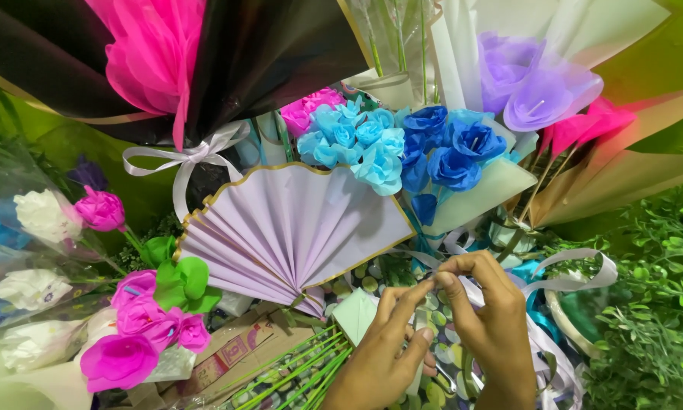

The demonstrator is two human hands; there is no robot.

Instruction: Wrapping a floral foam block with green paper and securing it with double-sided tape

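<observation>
Head view: left hand (383, 357) and right hand (489, 319) both pinched a pale lilac ribbon (577, 279) at fingertips, just below pleated lilac paper fan (288, 228); green stems (296, 376) lay nearby.

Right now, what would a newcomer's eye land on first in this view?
Probably the pleated lilac paper fan with its gold edge, spread wide at centre. Just above it sit clusters of light blue paper flowers and dark blue paper flowers, with a big hot-pink bloom in black wrap at upper left. At the bottom, the left hand and right hand pinch a pale ribbon between their fingertips.
</observation>
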